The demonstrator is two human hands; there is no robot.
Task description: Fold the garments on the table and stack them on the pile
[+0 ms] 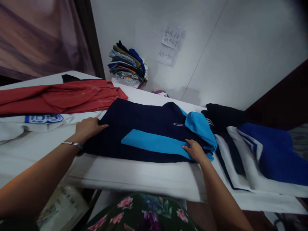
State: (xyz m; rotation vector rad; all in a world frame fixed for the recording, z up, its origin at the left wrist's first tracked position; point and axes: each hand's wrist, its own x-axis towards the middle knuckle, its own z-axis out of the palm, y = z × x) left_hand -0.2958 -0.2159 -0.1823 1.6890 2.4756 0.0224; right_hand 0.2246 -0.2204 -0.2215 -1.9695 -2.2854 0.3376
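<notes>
A navy hooded jacket (pixel 146 115) with light blue sleeve panels lies folded flat on the white-covered table (pixel 144 173). Its light blue hood (pixel 199 126) is bunched at the right end. My left hand (pixel 89 129) is closed on the jacket's left edge, thumb on top and the other fingers partly hidden. Near the hood, my right hand (pixel 195 150) rests on the light blue sleeve (pixel 154 142), its visible fingers apart on the fabric.
Red garments (pixel 72 96) and a white garment with blue lettering (pixel 45 118) lie to the left. Folded blue (pixel 271 150), white and black clothes are spread on the right. A stack of folded clothes (pixel 127 62) stands by the wall, where paper signs (pixel 172 38) hang.
</notes>
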